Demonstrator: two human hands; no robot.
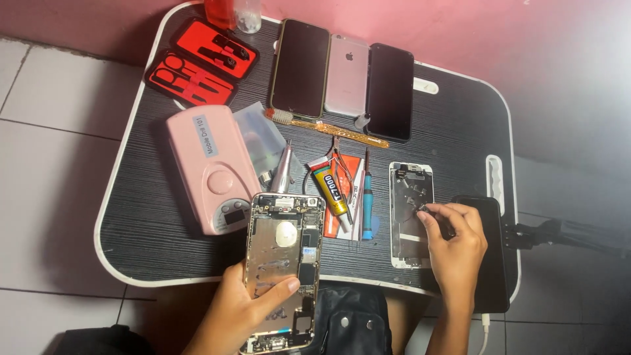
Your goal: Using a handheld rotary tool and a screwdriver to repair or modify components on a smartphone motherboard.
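Note:
My left hand [240,312] grips an opened phone housing [282,260] from its lower left, thumb across the bare metal interior; the housing tilts up over the table's front edge. My right hand [453,246] pinches a small dark part [424,209] between thumb and forefinger, just above the lower right of a white display frame [411,213] lying face down on the table. A black phone [493,263] lies under and to the right of that hand.
The dark low table [151,217] carries a pink drill unit [211,167], glue tube [328,187], blue screwdriver [367,200], cutters [342,164], toothbrush [328,128], three phones [345,75] at the back and a red tool case [200,62]. White floor tiles lie to the left.

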